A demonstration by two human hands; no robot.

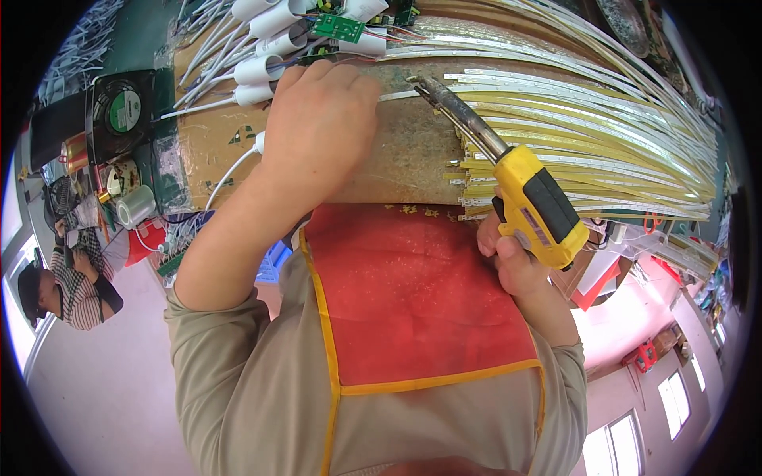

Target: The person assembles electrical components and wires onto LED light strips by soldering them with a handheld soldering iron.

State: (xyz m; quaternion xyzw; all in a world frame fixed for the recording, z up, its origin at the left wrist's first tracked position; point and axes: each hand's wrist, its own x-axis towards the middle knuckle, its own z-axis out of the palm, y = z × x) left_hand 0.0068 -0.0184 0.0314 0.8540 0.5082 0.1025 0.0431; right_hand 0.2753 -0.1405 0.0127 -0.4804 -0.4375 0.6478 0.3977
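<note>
My left hand (321,119) is curled, fingertips down, over the brown work board (413,170); what its fingers pinch is hidden beneath them. A white sleeve end (259,143) with a white cable shows beside its wrist. From its other side a thin light strip (397,96) runs right, toward the hot end of a yellow and black soldering gun (548,202). My right hand (514,258) is wrapped round that gun's handle, near the board's front edge. The gun slants up and left, its metal tip close to the strip; whether they touch I cannot tell.
Several LED strips (587,151) lie fanned across the right side. White tubes (258,70) with cables and a green circuit board (339,28) sit at the back. To the left stand a black fan (123,111) and a white spool (136,206). Another person (83,285) works farther left.
</note>
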